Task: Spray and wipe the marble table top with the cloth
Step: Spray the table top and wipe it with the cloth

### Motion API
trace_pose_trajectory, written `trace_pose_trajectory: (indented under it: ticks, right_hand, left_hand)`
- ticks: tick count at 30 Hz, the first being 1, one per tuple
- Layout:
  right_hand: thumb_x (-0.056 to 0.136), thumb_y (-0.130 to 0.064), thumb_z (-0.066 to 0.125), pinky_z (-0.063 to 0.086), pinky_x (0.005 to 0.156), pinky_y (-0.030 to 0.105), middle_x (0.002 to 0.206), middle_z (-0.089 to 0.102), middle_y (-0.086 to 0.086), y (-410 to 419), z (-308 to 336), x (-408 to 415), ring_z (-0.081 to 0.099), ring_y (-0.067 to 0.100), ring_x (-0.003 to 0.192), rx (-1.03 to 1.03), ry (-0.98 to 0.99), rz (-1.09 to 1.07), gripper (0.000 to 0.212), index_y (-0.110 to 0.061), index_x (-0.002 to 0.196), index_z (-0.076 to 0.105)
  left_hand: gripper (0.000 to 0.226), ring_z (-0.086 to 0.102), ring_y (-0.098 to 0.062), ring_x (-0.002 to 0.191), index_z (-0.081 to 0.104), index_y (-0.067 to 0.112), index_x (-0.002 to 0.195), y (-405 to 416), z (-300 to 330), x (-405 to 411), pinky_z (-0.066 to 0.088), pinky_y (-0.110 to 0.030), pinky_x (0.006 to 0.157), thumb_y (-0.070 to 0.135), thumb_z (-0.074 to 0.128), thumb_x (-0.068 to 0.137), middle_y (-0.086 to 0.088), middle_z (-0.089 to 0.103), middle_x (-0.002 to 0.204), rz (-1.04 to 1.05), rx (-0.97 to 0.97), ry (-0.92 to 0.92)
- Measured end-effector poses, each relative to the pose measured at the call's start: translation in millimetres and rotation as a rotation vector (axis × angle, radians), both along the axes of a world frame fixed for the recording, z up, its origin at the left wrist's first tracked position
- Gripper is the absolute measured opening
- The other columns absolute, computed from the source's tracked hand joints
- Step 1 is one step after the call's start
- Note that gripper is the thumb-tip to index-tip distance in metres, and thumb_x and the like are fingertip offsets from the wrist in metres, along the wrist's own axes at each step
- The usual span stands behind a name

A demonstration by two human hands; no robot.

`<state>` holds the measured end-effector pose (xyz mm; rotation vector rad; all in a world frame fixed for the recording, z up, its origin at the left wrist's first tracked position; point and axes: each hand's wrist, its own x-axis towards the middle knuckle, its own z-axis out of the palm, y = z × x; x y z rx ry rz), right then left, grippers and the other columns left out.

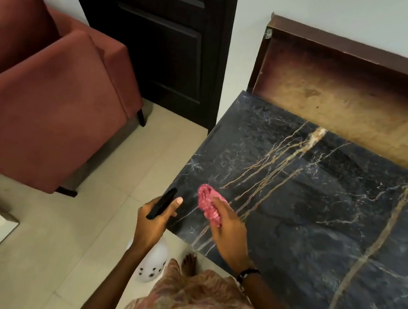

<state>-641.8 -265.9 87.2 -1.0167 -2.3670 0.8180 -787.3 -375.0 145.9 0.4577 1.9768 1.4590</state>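
- one dark marble table top with tan veins, against the wall
- one pink cloth bunched in right hand, fingers closed on it, above the table's near-left corner
- left hand gripped around one spray bottle: black trigger head, white body hanging below, over the floor
- one red armchair at left, one dark door behind

Dim, soft light; wide-angle edge distortion

Both hands closed, forward
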Motion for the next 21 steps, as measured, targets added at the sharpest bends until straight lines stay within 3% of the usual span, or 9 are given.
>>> trace_pose_trajectory:
  ticks: [2, 3, 5, 7, 11, 15, 21]
  right_hand:
    - [0.066, -0.017, 0.084, 0.053, 0.090, 0.046, 0.118, 0.067, 0.009, -7, -25, -2, 0.064, 0.026, 0.108, 0.265, -0.181, 0.278, 0.059, -0.010, 0.121, 0.063]
    - [0.064, -0.026, 0.084, 0.054, 0.089, 0.049, 0.122, 0.065, 0.008, -11, -38, 1, 0.061, 0.027, 0.114, 0.274, -0.298, 0.396, 0.065, -0.011, 0.123, 0.061]
    - [0.081, -0.052, 0.062, 0.046, 0.100, 0.049, 0.137, 0.055, 0.007, -19, -51, 10, 0.049, 0.028, 0.128, 0.184, -0.433, 0.498, 0.066, -0.015, 0.135, 0.050]
    - [0.086, -0.071, 0.040, 0.030, 0.113, 0.048, 0.148, 0.043, 0.004, -24, -56, 17, 0.036, 0.025, 0.138, 0.092, -0.453, 0.474, 0.078, -0.017, 0.142, 0.041]
    - [0.093, -0.067, 0.031, 0.013, 0.117, 0.049, 0.154, 0.031, 0.004, -19, -52, 10, 0.022, 0.027, 0.144, 0.091, -0.441, 0.365, 0.070, -0.022, 0.147, 0.033]
    - [0.092, -0.065, 0.030, 0.015, 0.114, 0.056, 0.148, 0.042, 0.009, -1, -62, -2, 0.029, 0.034, 0.140, 0.123, -0.520, 0.394, 0.066, -0.026, 0.146, 0.033]
    - [0.085, -0.069, 0.025, 0.014, 0.111, 0.059, 0.149, 0.039, 0.014, 49, -65, -78, 0.030, 0.038, 0.139, 0.154, -0.634, 0.371, 0.075, -0.027, 0.146, 0.034]
  left_hand:
    - [0.017, 0.050, -0.005, 0.042, 0.070, 0.033, 0.079, -4, -1, -9, 0.038, -0.023, 0.048, 0.048, 0.067, 0.071, -0.007, 0.066, 0.064, 0.022, -0.012, 0.026]
    - [0.012, 0.048, -0.005, 0.041, 0.068, 0.037, 0.075, -7, -1, -13, 0.037, -0.024, 0.048, 0.049, 0.067, 0.071, -0.007, 0.066, 0.064, 0.028, -0.015, 0.034]
    - [0.006, 0.048, -0.004, 0.040, 0.064, 0.042, 0.077, -10, 0, -19, 0.037, -0.022, 0.047, 0.046, 0.065, 0.073, -0.006, 0.065, 0.065, 0.029, -0.028, 0.053]
    - [0.004, 0.050, -0.004, 0.039, 0.062, 0.041, 0.080, -11, 1, -25, 0.037, -0.021, 0.047, 0.039, 0.065, 0.078, -0.007, 0.064, 0.067, 0.031, -0.036, 0.067]
    - [0.013, 0.045, -0.006, 0.035, 0.064, 0.034, 0.085, -11, -2, -37, 0.037, -0.019, 0.042, 0.043, 0.062, 0.076, -0.013, 0.066, 0.072, 0.049, -0.042, 0.076]
    - [0.008, 0.041, -0.007, 0.034, 0.064, 0.039, 0.087, -13, -5, -44, 0.037, -0.024, 0.043, 0.040, 0.063, 0.079, -0.011, 0.065, 0.069, 0.071, -0.044, 0.078]
    - [0.013, 0.037, -0.010, 0.035, 0.066, 0.042, 0.092, -10, -9, -52, 0.037, -0.025, 0.043, 0.043, 0.062, 0.079, -0.006, 0.064, 0.066, 0.081, -0.051, 0.094]
